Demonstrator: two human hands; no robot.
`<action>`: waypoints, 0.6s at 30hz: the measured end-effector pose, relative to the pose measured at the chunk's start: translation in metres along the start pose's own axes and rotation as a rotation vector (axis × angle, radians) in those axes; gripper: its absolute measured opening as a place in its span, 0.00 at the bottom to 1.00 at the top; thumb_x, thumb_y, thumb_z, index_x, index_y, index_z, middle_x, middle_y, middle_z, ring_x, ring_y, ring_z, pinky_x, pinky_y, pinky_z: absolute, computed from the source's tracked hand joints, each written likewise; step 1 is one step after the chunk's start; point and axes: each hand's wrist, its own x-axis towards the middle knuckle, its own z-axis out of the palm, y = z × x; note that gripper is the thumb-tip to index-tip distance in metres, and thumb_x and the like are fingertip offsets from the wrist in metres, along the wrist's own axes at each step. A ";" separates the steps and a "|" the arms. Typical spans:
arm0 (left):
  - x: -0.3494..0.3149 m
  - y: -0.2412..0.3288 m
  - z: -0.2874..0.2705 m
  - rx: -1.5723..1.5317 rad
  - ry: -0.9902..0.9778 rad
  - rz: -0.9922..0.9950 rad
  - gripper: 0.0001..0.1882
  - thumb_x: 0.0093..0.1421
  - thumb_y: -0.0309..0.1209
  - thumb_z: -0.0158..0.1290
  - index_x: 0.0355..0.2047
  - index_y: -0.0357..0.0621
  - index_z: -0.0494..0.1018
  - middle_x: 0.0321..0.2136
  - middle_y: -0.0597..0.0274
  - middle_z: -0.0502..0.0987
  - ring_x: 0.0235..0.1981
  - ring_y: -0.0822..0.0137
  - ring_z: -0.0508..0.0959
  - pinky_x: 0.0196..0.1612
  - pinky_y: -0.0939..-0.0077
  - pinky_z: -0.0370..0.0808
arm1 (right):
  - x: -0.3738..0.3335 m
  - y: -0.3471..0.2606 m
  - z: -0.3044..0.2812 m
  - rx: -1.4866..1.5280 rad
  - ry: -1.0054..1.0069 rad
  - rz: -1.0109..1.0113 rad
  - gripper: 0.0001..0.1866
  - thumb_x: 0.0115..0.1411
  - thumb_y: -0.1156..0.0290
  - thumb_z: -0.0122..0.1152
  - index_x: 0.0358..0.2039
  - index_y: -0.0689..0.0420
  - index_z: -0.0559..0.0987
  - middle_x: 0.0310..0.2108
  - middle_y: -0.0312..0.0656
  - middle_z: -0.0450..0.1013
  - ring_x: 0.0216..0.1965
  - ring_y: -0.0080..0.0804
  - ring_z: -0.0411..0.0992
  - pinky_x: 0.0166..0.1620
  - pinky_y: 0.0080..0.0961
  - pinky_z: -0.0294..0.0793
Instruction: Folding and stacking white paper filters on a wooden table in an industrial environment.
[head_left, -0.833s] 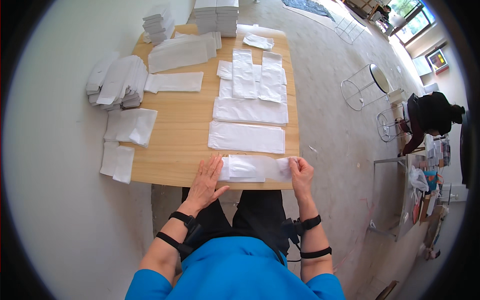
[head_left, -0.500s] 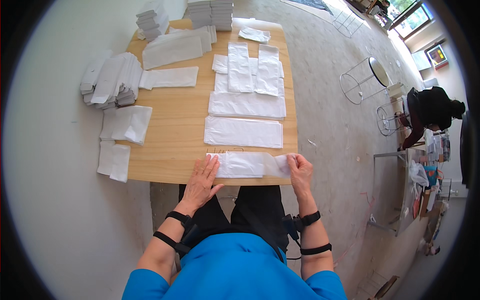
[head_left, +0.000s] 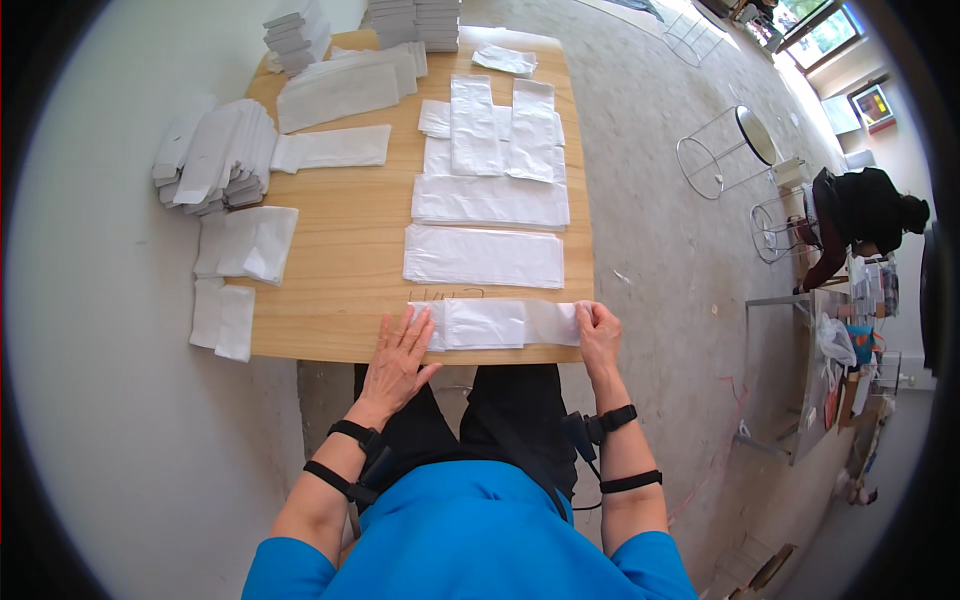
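A long, thin white sheet (head_left: 484, 325), paper or soft film, lies along the near edge of the table. Its left part is opaque and looks layered. Toward the right it turns see-through, with wood showing faintly beneath. My left hand (head_left: 400, 358) rests flat on the sheet's left end, fingers stretched out. The sheet's right end is pinched between the thumb and fingers of my right hand (head_left: 599, 336), at the table's right edge. Just beyond lies a flat stack of white sheets (head_left: 484, 256), touched by neither hand.
Farther back on the wooden table (head_left: 340, 250) lie more white sheet stacks (head_left: 490, 200). Folded white pieces (head_left: 255, 245) and piled flat white boxes (head_left: 225, 150) line the left side, by the wall. Stools (head_left: 755, 135) and a person (head_left: 865, 215) at another table are off right.
My right hand has straightened the sheet's right end, which was twisted and crumpled and now lies flatter. My left hand stays flat on the left end. The whole view has shifted slightly.
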 end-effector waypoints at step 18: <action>0.002 0.002 0.004 -0.031 0.018 -0.016 0.38 0.54 0.41 0.60 0.62 0.40 0.60 0.66 0.59 0.56 0.69 0.57 0.51 0.69 0.46 0.41 | -0.067 -0.067 0.112 0.413 -0.407 0.076 0.13 0.67 0.72 0.49 0.47 0.68 0.74 0.37 0.46 0.78 0.38 0.28 0.78 0.43 0.21 0.78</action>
